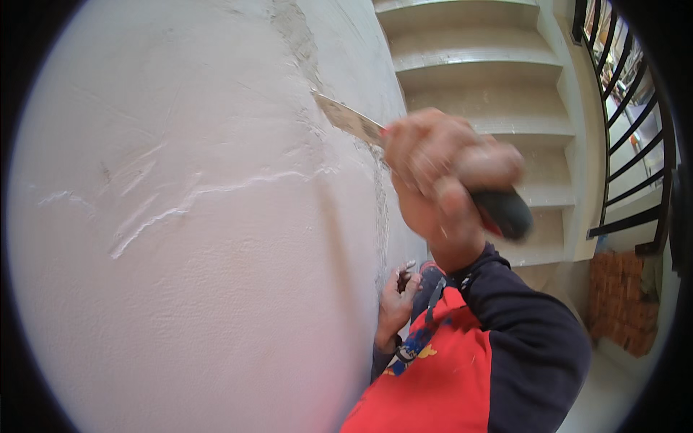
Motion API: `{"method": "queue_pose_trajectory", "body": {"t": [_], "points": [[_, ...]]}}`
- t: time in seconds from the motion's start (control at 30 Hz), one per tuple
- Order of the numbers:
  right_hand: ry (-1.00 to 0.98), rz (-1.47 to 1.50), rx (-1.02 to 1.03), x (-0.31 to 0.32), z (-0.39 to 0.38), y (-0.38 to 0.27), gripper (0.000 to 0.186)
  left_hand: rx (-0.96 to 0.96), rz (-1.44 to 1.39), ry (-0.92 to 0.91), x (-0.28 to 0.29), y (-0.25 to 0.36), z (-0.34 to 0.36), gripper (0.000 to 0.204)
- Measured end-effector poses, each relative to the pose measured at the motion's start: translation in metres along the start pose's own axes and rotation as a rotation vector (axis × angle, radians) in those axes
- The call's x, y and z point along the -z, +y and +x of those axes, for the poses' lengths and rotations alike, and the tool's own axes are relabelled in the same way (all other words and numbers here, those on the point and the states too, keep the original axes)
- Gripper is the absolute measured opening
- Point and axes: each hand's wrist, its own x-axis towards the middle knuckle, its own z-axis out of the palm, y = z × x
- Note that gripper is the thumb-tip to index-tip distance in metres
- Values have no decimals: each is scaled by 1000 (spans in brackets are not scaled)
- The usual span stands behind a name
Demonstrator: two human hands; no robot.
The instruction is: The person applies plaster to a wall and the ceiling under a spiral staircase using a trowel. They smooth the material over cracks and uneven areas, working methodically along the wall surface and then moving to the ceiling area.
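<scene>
Red top with dark navy sleeves, blue-yellow print near the chest, bare right hand [440,173], bare left hand [397,296].

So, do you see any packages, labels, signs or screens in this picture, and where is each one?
None are in view: no package, label, sign or screen.
The right hand holds a putty knife against the white plastered wall.
The left hand rests low at the wall's edge.
Behind stand pale stairs, a black railing and a brick stack.
</scene>
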Motion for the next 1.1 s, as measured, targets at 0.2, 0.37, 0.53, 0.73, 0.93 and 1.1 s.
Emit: {"method": "queue_pose_trajectory", "body": {"t": [0.2, 0.37, 0.53, 0.73, 0.93, 1.1], "points": [[38, -67, -98, 8, -6, 19, 12, 31, -19, 0, -1, -2, 2, 35], [43, -170, -33, 0, -9, 27, 13, 23, -11, -17, 4, -25, 7, 34], [244, -13, -81, -15, -8, 32, 16, 30, 29, 7, 7, -16, -1, 36], [153, 25, -64, -5, 4, 31, 12, 41, 13, -3, 1, -18, 4, 36], [70, -85, -26, 5, 6, 30, 16, -12, 17, -6, 2, -26, 6, 35], [45, -77, 12, -9, 15, 24, 15, 28, 42, -16, 7, -25, -4, 35]]}}
